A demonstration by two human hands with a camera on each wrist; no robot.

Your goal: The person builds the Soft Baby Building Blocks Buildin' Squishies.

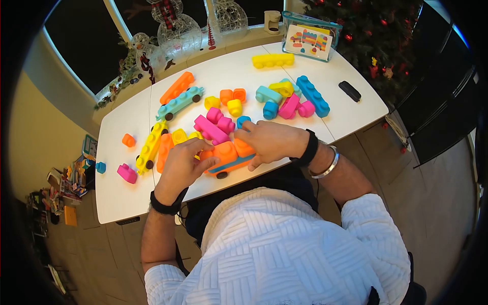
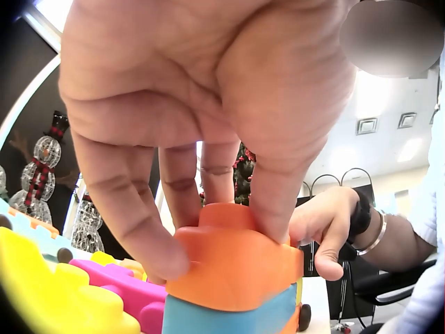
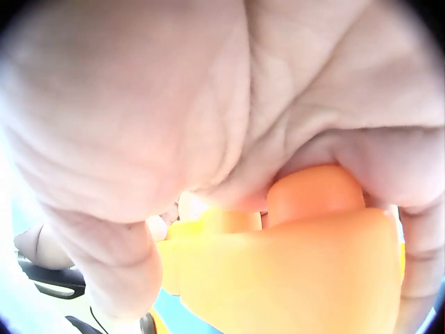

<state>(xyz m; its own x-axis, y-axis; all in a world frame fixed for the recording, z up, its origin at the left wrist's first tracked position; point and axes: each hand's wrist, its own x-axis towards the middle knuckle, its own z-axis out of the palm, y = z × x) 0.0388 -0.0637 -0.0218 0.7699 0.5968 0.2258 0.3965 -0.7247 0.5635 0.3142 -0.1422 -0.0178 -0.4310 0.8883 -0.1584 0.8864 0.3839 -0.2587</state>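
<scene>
While the low car stands near the close edge of the desk [image 1: 114,195], its blue band [image 1: 238,163] and dark wheel [image 1: 221,175] showing, two orange blocks sit side by side on top of it. Your left hand [image 1: 184,163] is over the left orange block [image 1: 225,151], its thumb on one side and its fingers [image 2: 149,243] on the other, clamped on it around the raised stud. Your right hand [image 1: 274,141] has its thumb and fingers to either side of the right orange block [image 1: 243,148], gripping it from above. Just beyond the car lies a long pink block [image 1: 209,129], and beside your left hand are a yellow block [image 1: 179,136] and an upright-looking orange piece [image 1: 164,151]. Further left, a yellow wheeled piece [image 1: 151,146] and a teal wheeled piece [image 1: 179,104] follow one another, with a long orange block [image 1: 177,87] behind. Off to your right, a long blue block [image 1: 312,96] leans by a mixed cluster, and a black case [image 1: 349,91] lies apart. At the far edge stands a clear pouch [image 1: 332,44] with a picture card [image 1: 308,41].
</scene>
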